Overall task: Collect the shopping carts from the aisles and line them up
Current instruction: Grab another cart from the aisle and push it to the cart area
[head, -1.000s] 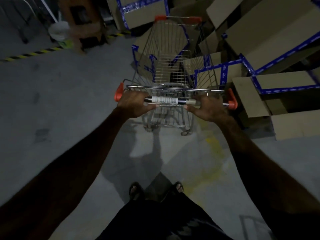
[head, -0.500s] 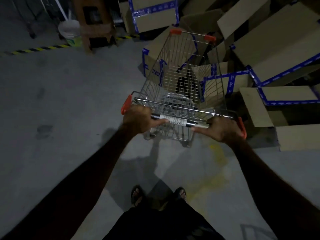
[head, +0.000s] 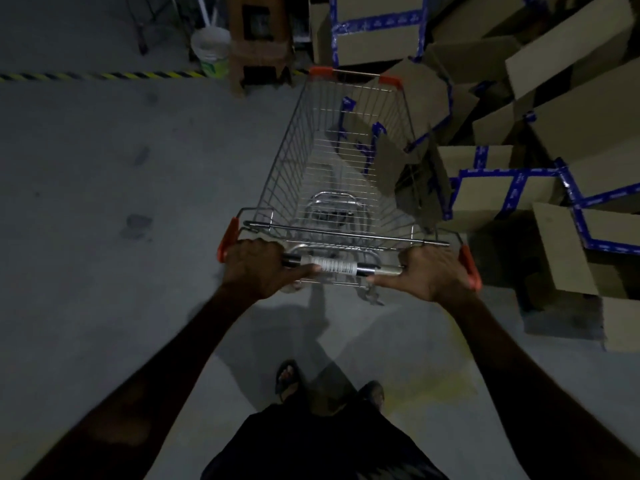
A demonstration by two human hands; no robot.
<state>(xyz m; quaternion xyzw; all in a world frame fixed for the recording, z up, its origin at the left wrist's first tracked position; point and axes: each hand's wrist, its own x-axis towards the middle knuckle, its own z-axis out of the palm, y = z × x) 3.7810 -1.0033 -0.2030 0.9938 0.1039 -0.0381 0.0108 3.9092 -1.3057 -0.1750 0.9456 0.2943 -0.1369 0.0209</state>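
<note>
Your left hand (head: 254, 266) and right hand (head: 431, 273) both clench their fingers round the handle of the silver wire shopping cart (head: 346, 161), with taped cardboard boxes (head: 491, 188) just right.

Wire shopping cart (head: 346, 161) on grey concrete floor (head: 104, 202), handle bar (head: 341, 268) gripped by left hand (head: 256, 268) and right hand (head: 433, 271), blue-taped cardboard boxes (head: 519, 188) piled alongside at right, white bucket (head: 211, 51) behind hazard-striped line (head: 97, 76).

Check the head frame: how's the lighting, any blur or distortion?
Head view: dim and underexposed, both forearms nearly black; left hand and right hand still readable on the cart handle. Head view: wide-angle bending along the striped floor tape. Head view: slight softness overall, cardboard boxes murky; a soft shadow falls on the floor under the cart.
</note>
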